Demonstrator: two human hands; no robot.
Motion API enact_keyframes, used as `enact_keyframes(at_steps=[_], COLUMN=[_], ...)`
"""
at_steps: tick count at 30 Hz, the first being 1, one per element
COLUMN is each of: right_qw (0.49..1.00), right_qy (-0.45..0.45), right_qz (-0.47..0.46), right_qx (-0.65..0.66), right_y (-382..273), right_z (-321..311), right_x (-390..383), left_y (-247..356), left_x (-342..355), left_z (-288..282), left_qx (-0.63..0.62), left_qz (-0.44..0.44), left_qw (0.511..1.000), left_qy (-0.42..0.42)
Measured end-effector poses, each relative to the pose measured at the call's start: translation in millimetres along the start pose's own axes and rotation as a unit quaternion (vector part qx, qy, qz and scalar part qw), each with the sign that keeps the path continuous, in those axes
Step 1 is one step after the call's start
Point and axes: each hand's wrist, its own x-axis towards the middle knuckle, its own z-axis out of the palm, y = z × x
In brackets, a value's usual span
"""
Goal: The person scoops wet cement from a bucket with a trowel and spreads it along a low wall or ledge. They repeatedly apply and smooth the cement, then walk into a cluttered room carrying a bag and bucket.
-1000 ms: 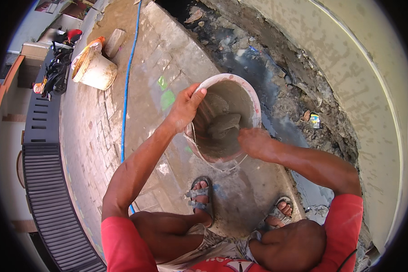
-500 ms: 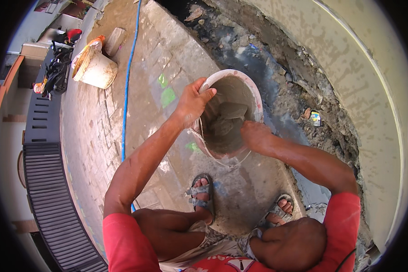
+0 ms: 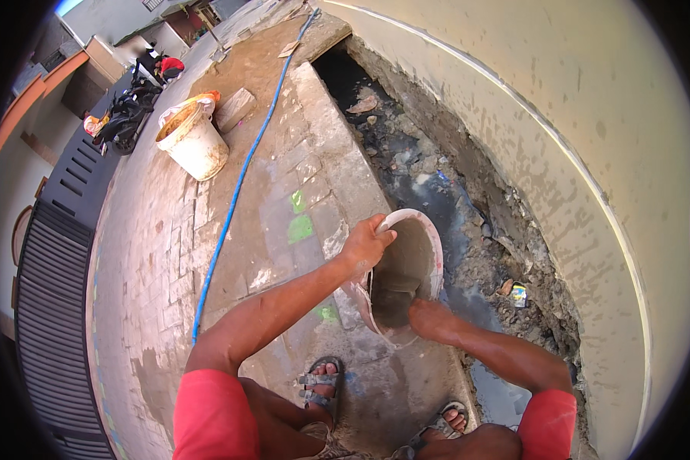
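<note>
A pale bucket [image 3: 438, 261] is tilted with its mouth toward me, at the edge of the paving beside the ditch. My left hand [image 3: 366, 247] is closed around its upper left rim, thumb over the lip. Wet grey mortar [image 3: 393, 309] lies inside and coats the wall. At the lower right of the mouth, my right hand [image 3: 431, 319] is closed in a fist. From it a flat, mortar-covered trowel blade [image 3: 399, 282] reaches into the bucket; the handle is hidden in my fingers. A thin wire handle hangs along the bucket's near side.
Right of the paving runs an open ditch [image 3: 418, 184] with dark water and rubble, below a cream wall [image 3: 560, 92]. A blue hose [image 3: 241, 188] crosses the paving. Farther left stand a stained white bucket [image 3: 199, 149], a block [image 3: 235, 110] and a motorbike [image 3: 126, 119]. People are far off.
My view has tilted up, so the bucket and both hands sit lower in the picture. The left hand keeps the rim; the right hand stays at the mouth with the trowel.
</note>
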Motion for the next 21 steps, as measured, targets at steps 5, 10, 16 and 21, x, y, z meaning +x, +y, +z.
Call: enact_keyframes(at_steps=[5, 10, 16, 21], right_qw=[0.996, 0.989, 0.953, 0.987], right_qy=[0.017, 0.142, 0.196, 0.119], right_qz=[0.019, 0.035, 0.092, 0.006], right_qx=[0.085, -0.024, -0.212, -0.110], right_y=[17.9, 40.8, 26.0, 39.4], right_z=[-31.3, -73.9, -57.2, -39.1], right_x=[-35.3, -55.2, -20.8, -9.2], left_y=[3.8, 6.8, 10.8, 11.7], left_x=[2.1, -1.0, -8.1, -14.8], left_z=[-6.8, -14.9, -3.3, -6.5], left_qx=[-0.029, -0.026, -0.001, -0.003], left_qz=[-0.010, -0.005, -0.018, 0.007], left_qw=[0.998, 0.997, 0.995, 0.998], left_qy=[-0.059, -0.074, -0.098, -0.068])
